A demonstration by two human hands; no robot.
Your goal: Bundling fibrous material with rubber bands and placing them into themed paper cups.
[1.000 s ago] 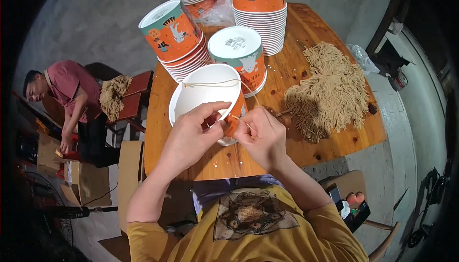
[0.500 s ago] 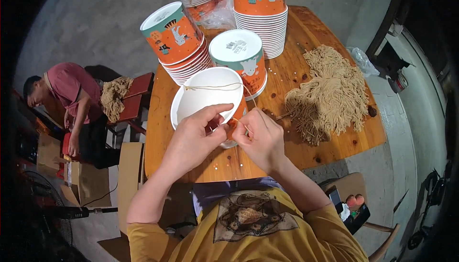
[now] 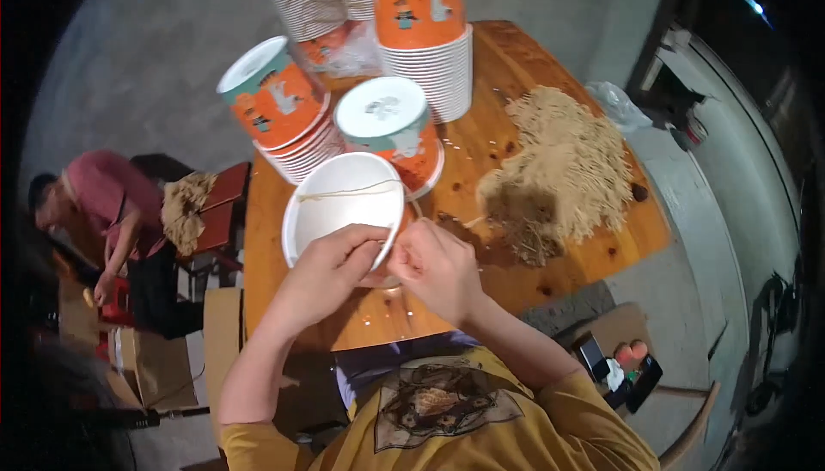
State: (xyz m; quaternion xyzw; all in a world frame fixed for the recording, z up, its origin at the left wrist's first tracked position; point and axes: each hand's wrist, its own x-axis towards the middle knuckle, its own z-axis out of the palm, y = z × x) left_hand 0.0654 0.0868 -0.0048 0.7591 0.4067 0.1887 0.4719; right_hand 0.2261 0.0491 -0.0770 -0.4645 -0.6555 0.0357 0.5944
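A white-lined paper bucket (image 3: 333,219) lies tilted on the table's near side, its mouth toward me and its outside orange. A thin beige cord (image 3: 348,192) stretches across the opening. My left hand (image 3: 322,280) is closed at the near right rim, thumb and fingers pinching the bucket wall. Close beside it, my right hand (image 3: 436,269) is curled into a fist at the outer wall, with the cord's end in its fingers, mostly hidden. Right behind stands an upside-down bucket (image 3: 381,108) with a white base, a green band and orange sides.
Stacks of nested buckets (image 3: 426,67) rise at the back, and a leaning stack (image 3: 279,106) stands left. A heap of beige cords (image 3: 571,166) covers the wooden table's (image 3: 507,50) right side. A co-worker in a red shirt (image 3: 107,196) sits at far left by a red stool (image 3: 225,200).
The view has shifted, so the table sits lower and further left. My left fingers have closed onto the rim, and my right fist has come against the bucket beside them.
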